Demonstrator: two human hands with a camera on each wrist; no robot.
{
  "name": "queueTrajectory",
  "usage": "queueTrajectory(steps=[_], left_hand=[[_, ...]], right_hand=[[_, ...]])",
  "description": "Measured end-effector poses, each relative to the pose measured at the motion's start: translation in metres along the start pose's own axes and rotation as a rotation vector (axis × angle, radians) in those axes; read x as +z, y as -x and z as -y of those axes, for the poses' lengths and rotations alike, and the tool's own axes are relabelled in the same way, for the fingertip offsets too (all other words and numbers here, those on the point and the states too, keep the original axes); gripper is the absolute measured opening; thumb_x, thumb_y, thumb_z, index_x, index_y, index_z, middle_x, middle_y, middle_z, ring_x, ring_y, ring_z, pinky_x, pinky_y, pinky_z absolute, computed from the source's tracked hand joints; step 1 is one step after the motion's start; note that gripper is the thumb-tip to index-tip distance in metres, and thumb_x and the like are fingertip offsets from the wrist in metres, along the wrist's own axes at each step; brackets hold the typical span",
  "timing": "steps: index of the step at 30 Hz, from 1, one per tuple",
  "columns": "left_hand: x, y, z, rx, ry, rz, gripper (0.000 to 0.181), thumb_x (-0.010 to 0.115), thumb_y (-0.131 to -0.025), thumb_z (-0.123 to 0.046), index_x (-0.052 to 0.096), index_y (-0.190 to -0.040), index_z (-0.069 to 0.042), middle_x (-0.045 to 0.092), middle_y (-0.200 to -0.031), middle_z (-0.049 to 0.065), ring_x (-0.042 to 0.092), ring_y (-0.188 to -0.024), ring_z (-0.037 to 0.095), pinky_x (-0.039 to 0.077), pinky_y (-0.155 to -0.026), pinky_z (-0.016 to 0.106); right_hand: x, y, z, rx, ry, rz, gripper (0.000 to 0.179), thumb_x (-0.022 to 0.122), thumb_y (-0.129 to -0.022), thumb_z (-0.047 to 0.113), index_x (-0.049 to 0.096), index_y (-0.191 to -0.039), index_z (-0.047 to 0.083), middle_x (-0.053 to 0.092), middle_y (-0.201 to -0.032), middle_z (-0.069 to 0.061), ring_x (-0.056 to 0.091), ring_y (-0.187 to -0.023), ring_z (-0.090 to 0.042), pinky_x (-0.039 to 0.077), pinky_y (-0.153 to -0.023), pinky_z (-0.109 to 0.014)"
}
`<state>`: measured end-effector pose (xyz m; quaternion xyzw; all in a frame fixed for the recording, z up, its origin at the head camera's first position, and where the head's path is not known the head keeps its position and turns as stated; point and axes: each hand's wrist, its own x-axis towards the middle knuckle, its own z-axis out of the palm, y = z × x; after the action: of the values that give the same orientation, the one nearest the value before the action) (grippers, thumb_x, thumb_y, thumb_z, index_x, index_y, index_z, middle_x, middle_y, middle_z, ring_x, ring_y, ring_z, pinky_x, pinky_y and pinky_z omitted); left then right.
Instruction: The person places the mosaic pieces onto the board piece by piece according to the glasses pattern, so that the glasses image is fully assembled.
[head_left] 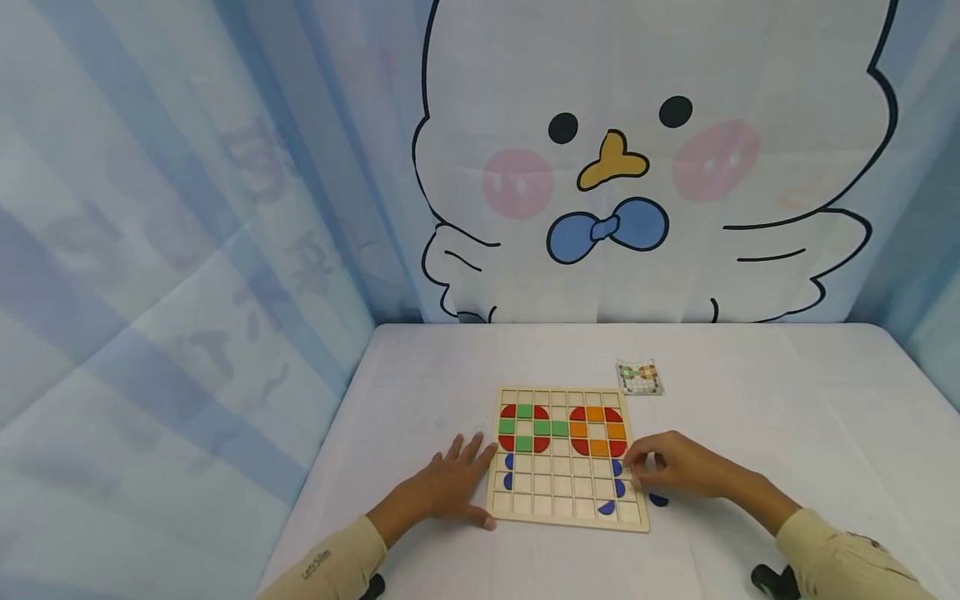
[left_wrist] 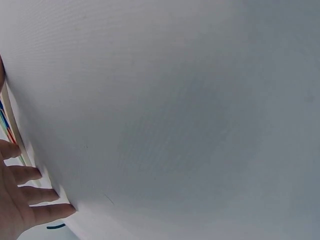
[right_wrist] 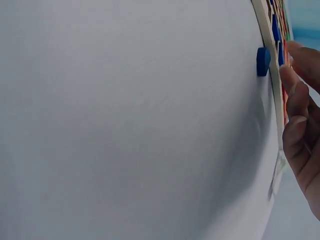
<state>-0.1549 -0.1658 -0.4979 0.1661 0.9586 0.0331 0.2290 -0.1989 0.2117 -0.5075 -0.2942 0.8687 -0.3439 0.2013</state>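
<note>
A wooden grid board lies on the table, its upper rows holding red quarter-circle, green square and orange square tiles. Blue half-circle tiles sit lower: two at the left, such as the blue tile, and several at the right. My left hand rests beside the board's left edge, fingers spread, fingertips at the rim. Over the right edge, my right hand bends its fingers, thumb and index fingertips close to a blue half-circle tile. Between those fingertips no tile shows. One loose blue half-circle lies just off the board, below this hand.
A small pattern card with a printed coloured grid lies behind the board's far right corner. Black objects show by the sleeves at the near edge. A curtain with a cartoon print hangs behind the white table.
</note>
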Motion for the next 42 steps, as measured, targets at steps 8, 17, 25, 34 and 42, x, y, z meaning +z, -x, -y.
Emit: queueTrajectory(steps=[8,17,25,34,42], left_hand=[[0.003,-0.001,0.001,-0.004,0.005,0.003,0.114,0.076,-0.071,-0.071,0.022,-0.161,-0.026,0.015,-0.170,0.007,0.016,-0.155,0.039,0.032,-0.115,0.063],[0.003,-0.002,0.002,0.001,0.017,-0.001,0.114,0.077,-0.072,-0.069,0.022,-0.162,-0.025,0.015,-0.170,0.007,0.016,-0.155,0.040,0.032,-0.115,0.063],[0.004,-0.002,0.001,-0.005,0.005,-0.003,0.114,0.077,-0.071,-0.070,0.023,-0.161,-0.026,0.015,-0.170,0.006,0.017,-0.154,0.039,0.032,-0.115,0.063],[0.004,-0.002,0.002,-0.001,0.003,-0.007,0.114,0.077,-0.071,-0.070,0.024,-0.161,-0.025,0.016,-0.169,0.007,0.018,-0.154,0.040,0.033,-0.115,0.062],[0.005,-0.003,0.002,-0.007,-0.002,-0.004,0.114,0.075,-0.071,-0.071,0.022,-0.161,-0.027,0.015,-0.170,0.006,0.016,-0.155,0.038,0.032,-0.115,0.062]], right_hand=[[-0.003,0.029,-0.015,0.025,-0.054,0.079,0.018,0.078,-0.088,0.029,0.073,-0.105,0.025,0.064,-0.091,0.010,0.052,-0.075,-0.004,0.043,-0.063,-0.020],[0.001,0.033,-0.020,0.004,-0.033,0.062,0.019,0.077,-0.088,0.028,0.075,-0.107,0.025,0.063,-0.092,0.012,0.052,-0.077,-0.002,0.045,-0.064,-0.021],[0.001,0.033,-0.019,-0.015,-0.028,0.079,0.016,0.076,-0.090,0.027,0.076,-0.106,0.027,0.063,-0.091,0.013,0.053,-0.078,-0.002,0.046,-0.066,-0.020],[0.005,0.034,-0.014,-0.037,-0.034,0.068,0.012,0.074,-0.092,0.024,0.066,-0.101,0.025,0.060,-0.090,0.013,0.052,-0.076,-0.001,0.046,-0.064,-0.020],[0.007,0.031,-0.012,-0.039,0.002,0.063,0.012,0.072,-0.093,0.026,0.064,-0.102,0.026,0.061,-0.089,0.015,0.053,-0.075,0.000,0.046,-0.063,-0.019]])
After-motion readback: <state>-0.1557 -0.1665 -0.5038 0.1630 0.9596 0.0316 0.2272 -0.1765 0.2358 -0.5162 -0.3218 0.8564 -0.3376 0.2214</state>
